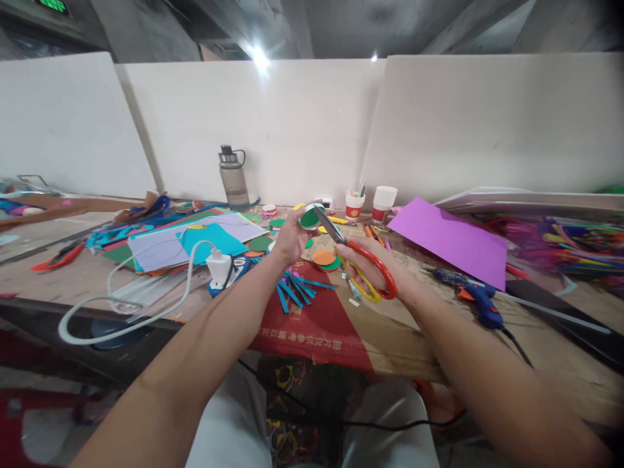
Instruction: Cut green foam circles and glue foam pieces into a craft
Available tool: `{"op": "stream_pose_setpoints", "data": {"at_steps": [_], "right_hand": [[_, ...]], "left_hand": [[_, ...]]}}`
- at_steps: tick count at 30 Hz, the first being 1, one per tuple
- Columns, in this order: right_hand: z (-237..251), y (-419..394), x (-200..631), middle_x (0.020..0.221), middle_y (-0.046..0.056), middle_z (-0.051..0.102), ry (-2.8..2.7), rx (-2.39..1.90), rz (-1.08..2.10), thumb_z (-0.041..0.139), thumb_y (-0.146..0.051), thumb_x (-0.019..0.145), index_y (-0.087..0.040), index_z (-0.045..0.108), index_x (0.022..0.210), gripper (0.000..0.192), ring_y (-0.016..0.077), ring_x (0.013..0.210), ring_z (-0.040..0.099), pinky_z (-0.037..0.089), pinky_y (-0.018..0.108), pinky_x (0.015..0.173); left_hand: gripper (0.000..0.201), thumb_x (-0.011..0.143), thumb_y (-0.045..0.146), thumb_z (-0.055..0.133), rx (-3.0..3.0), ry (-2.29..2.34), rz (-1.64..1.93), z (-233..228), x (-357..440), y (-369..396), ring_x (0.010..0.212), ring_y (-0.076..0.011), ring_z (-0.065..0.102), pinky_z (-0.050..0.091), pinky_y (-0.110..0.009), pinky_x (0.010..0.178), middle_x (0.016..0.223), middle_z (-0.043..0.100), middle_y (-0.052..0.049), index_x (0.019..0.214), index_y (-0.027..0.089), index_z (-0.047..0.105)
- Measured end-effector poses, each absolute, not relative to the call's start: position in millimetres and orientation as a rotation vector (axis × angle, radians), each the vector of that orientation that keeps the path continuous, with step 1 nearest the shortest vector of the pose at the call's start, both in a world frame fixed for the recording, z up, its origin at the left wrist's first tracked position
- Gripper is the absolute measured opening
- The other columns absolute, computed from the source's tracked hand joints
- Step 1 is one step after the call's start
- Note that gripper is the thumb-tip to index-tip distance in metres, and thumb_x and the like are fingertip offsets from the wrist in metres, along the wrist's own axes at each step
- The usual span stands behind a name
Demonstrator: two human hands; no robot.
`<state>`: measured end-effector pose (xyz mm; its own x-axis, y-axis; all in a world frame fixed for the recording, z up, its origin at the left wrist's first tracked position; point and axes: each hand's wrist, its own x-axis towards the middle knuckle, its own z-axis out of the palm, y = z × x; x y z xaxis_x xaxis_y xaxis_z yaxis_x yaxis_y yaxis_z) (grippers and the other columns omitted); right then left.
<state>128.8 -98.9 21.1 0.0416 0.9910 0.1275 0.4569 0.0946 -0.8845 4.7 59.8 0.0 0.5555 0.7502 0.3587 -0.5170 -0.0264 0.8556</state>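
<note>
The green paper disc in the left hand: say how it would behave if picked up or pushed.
The green paper disc looks thin and flat, so probably very light and floppy, bending where the left hand pinches it. Pushed on the cardboard, it would likely slide rather than roll. The scissors in the right hand are at its edge, so it probably tears easily.

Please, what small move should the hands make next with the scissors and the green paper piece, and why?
Probably close the scissors a little. The right hand holds the red handles, and the blades meet the edge of the green paper piece that the left hand pinches, so a short snip would follow its rounded edge.
</note>
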Motion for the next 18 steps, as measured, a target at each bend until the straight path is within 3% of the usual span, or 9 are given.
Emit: {"op": "stream_pose_setpoints", "data": {"at_steps": [9,18], "right_hand": [[27.4,-102.7,127.4,0.047,-0.007,0.047,-1.565,-1.5,0.789,0.048,-0.039,0.09,-0.022,0.04,0.071,0.027,0.0076,0.034,0.044,0.033,0.019,0.033],[25.6,-101.8,128.1,0.047,-0.007,0.047,-1.537,-1.504,0.821,0.048,-0.044,0.09,-0.022,0.042,0.07,0.03,0.008,0.034,0.043,0.034,0.019,0.033]], "left_hand": [[0.05,0.074,0.041,0.055,1.196,0.256,1.047,2.3,6.2,56.8,0.095,-0.0224,0.067,0.048,-0.027,0.069,0.105,0.073,-0.01,0.115,0.014,0.064],[0.047,0.074,0.04,0.055,1.196,0.248,1.045,1.0,6.1,57.9,0.095,-0.0221,0.067,0.048,-0.027,0.068,0.103,0.073,-0.009,0.111,0.015,0.066]]}}
